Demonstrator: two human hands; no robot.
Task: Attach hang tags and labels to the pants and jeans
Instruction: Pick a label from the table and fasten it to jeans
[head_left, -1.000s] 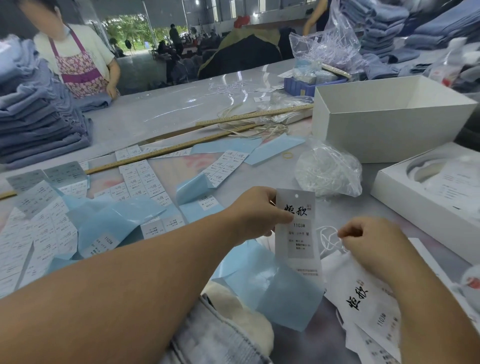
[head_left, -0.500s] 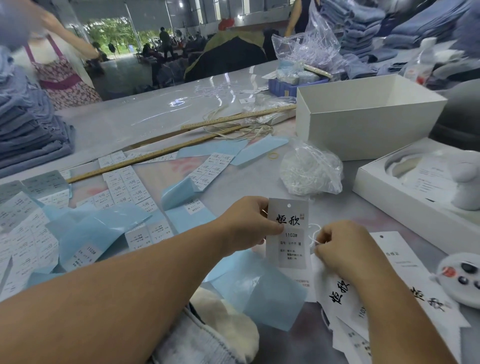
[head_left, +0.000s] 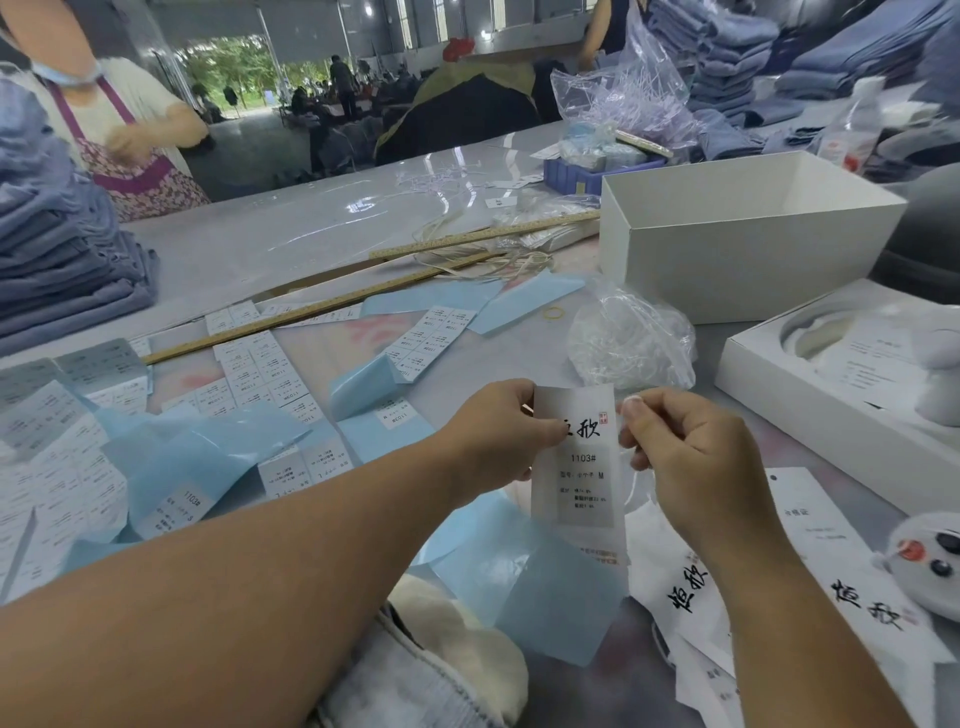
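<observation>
Both hands pinch one hang tag (head_left: 579, 457) above the worktop (head_left: 332, 228): left hand (head_left: 501, 434) at 9 o'clock, right hand (head_left: 685, 452) at 3. Best to steady the tag while threading the string at its top; hole not visible.

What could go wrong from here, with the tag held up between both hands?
1. The left hand pinches the hang tag only at its edge, with the right hand at the other edge; it might bend or slip.
2. The white string below the right hand looks loose and could snag.
3. Blue backing sheets lie right beneath; a dropped tag could get lost among them.
</observation>
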